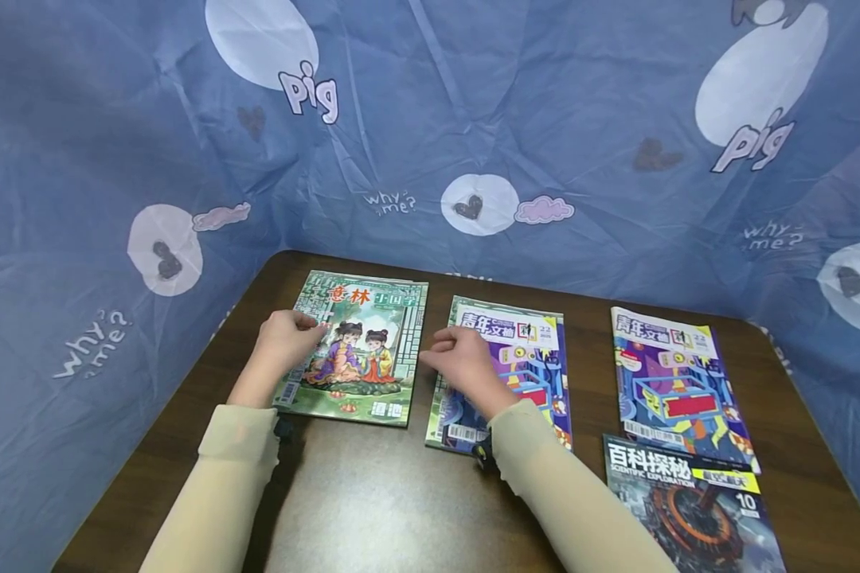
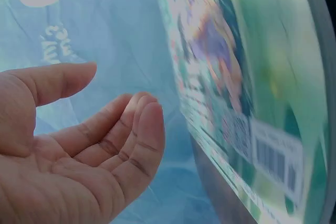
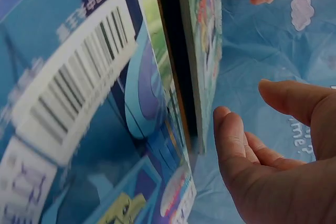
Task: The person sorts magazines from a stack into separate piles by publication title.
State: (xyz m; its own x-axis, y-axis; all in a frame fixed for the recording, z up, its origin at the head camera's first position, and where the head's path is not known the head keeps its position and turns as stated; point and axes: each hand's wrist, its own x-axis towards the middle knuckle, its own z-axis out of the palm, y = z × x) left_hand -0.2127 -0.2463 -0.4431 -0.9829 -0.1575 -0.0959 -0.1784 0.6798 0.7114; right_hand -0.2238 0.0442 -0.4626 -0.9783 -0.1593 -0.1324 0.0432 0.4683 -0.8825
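Observation:
A green magazine with two drawn figures on its cover lies at the left of the table. Over its left edge hovers my left hand, fingers loosely bent and holding nothing. In the left wrist view, a gap shows between the thumb and fingers of that hand. My right hand is above the left side of a purple magazine, which lies on top of another green-edged one. The right wrist view shows this hand empty too, with thumb and fingers apart, beside the magazines' edges.
Another purple magazine lies at the right, its lower end meeting a dark science magazine nearer the front. The brown table is bordered by a blue patterned cloth at the back and sides.

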